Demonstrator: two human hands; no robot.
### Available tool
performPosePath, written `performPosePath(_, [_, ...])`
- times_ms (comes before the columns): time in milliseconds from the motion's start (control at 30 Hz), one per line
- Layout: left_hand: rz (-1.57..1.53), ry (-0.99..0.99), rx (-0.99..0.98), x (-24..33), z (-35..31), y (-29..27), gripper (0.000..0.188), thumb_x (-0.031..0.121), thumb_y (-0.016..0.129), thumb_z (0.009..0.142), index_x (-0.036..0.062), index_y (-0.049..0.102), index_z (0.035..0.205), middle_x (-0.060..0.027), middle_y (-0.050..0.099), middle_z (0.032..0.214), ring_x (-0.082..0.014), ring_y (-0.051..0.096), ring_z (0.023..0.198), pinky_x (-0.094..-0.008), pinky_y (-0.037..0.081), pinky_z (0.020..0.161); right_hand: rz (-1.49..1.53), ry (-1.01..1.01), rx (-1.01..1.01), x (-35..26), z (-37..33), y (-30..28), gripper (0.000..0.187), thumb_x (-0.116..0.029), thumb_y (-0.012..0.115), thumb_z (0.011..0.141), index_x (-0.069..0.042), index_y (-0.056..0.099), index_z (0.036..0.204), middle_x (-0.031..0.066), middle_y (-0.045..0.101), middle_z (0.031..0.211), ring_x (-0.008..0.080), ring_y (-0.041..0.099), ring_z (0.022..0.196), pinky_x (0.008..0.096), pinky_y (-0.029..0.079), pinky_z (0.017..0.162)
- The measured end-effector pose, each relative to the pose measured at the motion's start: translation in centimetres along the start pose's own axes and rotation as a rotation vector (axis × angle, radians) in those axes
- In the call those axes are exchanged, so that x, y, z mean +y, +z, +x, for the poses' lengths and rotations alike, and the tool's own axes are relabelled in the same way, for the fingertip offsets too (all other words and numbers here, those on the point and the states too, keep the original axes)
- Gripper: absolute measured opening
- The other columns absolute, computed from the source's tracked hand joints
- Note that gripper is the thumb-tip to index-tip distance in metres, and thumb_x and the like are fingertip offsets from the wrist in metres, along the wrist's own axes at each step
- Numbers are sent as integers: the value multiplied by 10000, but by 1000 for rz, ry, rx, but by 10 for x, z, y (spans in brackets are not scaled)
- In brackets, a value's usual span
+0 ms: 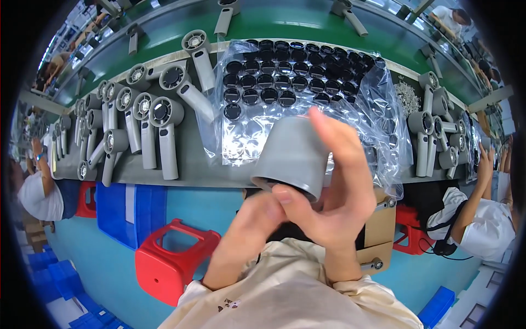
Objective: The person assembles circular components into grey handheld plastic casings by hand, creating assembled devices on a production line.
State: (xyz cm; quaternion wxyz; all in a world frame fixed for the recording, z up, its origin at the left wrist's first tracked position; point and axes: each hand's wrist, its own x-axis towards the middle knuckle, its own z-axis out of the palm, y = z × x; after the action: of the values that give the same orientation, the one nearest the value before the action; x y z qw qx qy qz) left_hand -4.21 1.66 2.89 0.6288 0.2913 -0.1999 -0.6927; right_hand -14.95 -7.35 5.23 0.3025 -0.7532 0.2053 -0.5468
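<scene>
Close in front of me I hold up a grey handheld fan point(298, 151), its round tapered head filling the middle of the view. A dark opening shows at the head's lower rim; its handle is out of sight. My right hand point(345, 192) curls around the right side, thumb at the lower rim and fingers reaching up the far side. At the lower left, my left hand point(252, 227) is closed against the same fan, slightly blurred, its fingertips mostly hidden. Behind the fan, rows of round black glossy caps point(282, 82) lie in a clear plastic tray point(241, 137).
Several grey fans point(164, 115) crowd the bench's left; more point(424, 123) stand at right, beside a pile of small pale parts point(406, 97). Clear plastic film point(392, 137) drapes the tray. Beyond runs a green conveyor point(279, 23). Red stools point(159, 266) and blue bins point(148, 211) stand below; co-workers point(476, 225) sit either side.
</scene>
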Motion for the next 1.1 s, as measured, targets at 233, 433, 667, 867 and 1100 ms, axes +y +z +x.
performPosePath(233, [661, 899, 258, 25, -4, 9, 600, 233, 767, 701, -43, 461, 1138, -271, 474, 1223, -343, 502, 1100, -365, 451, 873, 248, -7, -8, -11, 1, 9, 882, -92, 870, 494, 54, 386, 1216, 275, 466, 1191, 298, 512, 1086, 370, 449, 865])
performPosePath(433, [380, 696, 309, 26, -17, 8, 775, 285, 760, 715, -24, 350, 1295, -212, 516, 1200, -232, 538, 1066, -310, 447, 878, 355, 2, -107, -20, -3, 9, 841, -67, 854, 496, 34, 411, 1205, 294, 449, 1194, 361, 485, 1123, 415, 427, 898])
performPosePath(667, [184, 679, 289, 26, -15, 16, 762, 283, 739, 744, -27, 330, 1307, -185, 531, 1181, -162, 562, 966, -242, 467, 777, 342, 43, -119, -32, -1, 10, 716, 9, 750, 564, 42, 418, 1198, 295, 447, 1200, 348, 505, 1094, 402, 425, 889])
performPosePath(867, [300, 724, 301, 48, -16, 2, 707, 292, 719, 764, -24, 363, 1288, -140, 527, 1175, -158, 565, 963, -255, 472, 782, 197, 86, -131, -34, 4, 14, 906, -177, 838, 566, 47, 338, 1287, 248, 442, 1249, 319, 494, 1126, 367, 385, 937])
performPosePath(1100, [877, 883, 532, 276, 81, -83, 414, 271, 664, 819, -7, 525, 1092, -80, 608, 930, -127, 564, 732, -245, 443, 633, 228, 530, -168, -10, -28, -19, 588, -202, 680, 760, 36, 410, 1225, 196, 521, 1124, 233, 594, 898, 336, 409, 865])
